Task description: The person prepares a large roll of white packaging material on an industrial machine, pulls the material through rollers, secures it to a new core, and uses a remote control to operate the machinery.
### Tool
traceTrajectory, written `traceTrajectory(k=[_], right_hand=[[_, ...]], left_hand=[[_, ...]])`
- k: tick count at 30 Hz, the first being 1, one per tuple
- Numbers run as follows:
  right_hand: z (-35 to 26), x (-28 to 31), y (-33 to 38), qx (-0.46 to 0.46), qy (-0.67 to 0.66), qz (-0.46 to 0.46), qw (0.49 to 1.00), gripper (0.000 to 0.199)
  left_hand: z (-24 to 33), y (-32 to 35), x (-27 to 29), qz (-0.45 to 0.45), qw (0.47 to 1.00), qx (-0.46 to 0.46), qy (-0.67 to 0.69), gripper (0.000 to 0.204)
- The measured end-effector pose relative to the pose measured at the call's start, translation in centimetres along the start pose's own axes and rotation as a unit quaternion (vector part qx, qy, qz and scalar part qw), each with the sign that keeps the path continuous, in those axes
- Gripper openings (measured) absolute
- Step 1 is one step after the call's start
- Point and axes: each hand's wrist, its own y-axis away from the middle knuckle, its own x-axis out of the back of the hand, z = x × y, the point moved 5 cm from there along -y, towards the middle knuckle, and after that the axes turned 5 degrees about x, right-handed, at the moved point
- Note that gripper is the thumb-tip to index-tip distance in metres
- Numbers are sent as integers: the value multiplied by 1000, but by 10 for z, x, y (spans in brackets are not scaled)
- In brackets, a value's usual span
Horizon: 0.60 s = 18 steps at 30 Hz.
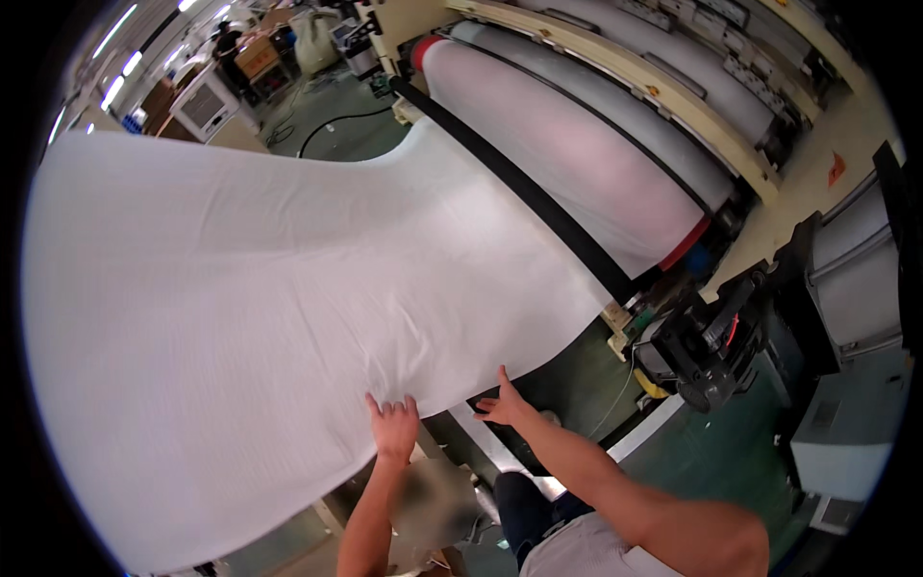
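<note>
A wide white sheet of thin cloth point(240, 308) spreads over the left and middle of the head view, running up to a long black bar point(519, 183). At its near edge, my left hand point(392, 425) rests with fingers on the cloth, the outer ones stretched apart and the middle ones bent. Fine wrinkles lie in the cloth just beyond those fingers. My right hand point(504, 404) is beside the same edge, further right, one finger pointing up and the others spread. It holds nothing that I can see; the fingertip reaches the cloth's border.
Behind the bar stands a machine with a large white roll point(567, 144) with red ends, and a cream frame beam point(615, 82). Black machinery point(711, 351) and a grey cabinet point(851, 433) stand at right. A person point(229, 58) and boxes point(258, 58) are far left.
</note>
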Motion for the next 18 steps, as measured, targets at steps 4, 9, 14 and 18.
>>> traceTrajectory(k=[4,9,14,18], right_hand=[[-34,-22,-47,-48,12,-38,998,114],[-79,-97,-119,-28,-11,-132,991,115],[-103,-191,-198,-8,35,5,999,96],[-111,-260,-253,37,-50,-77,995,38]], left_hand=[[-5,10,21,-13,996,-32,87,19],[-11,51,-29,19,976,-56,211,23],[-14,-18,40,-376,859,-1,348,36],[-72,-137,79,-247,885,-15,394,68]])
